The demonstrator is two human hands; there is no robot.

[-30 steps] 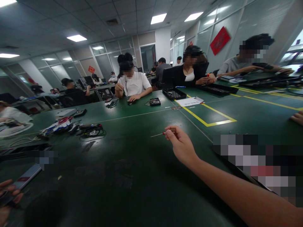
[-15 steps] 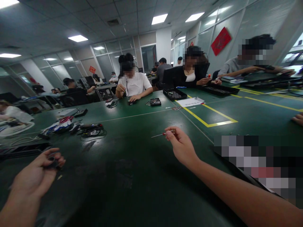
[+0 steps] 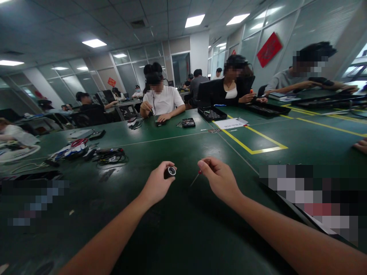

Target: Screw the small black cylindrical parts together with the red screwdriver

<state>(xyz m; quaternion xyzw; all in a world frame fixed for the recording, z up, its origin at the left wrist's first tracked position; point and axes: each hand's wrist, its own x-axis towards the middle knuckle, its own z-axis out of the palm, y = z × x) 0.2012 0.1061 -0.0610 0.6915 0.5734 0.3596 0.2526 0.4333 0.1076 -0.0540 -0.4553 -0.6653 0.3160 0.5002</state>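
Observation:
Near the middle of the view my left hand (image 3: pixel 158 182) is closed round a short black cylinder (image 3: pixel 170 172), whose round end with a pale ring faces right. To its right my right hand (image 3: pixel 220 177) grips a thin screwdriver (image 3: pixel 196 178) by its handle, mostly hidden by the fingers. The red collar shows at the fingertips and the metal shaft slants down and left. The two hands are apart, and the shaft does not touch the cylinder. Both are above the green table (image 3: pixel 172 236).
Bundled cables (image 3: pixel 111 156) and a tangle of wires (image 3: pixel 71 149) lie at the left. Yellow tape (image 3: pixel 269 149) marks the table beyond my right hand, near a white paper (image 3: pixel 231 123). Black trays (image 3: pixel 212 114) stand farther back, where several people sit working.
My left hand has moved from the far left to the middle with the black cylinder. In my right hand the screwdriver shaft has tilted further down.

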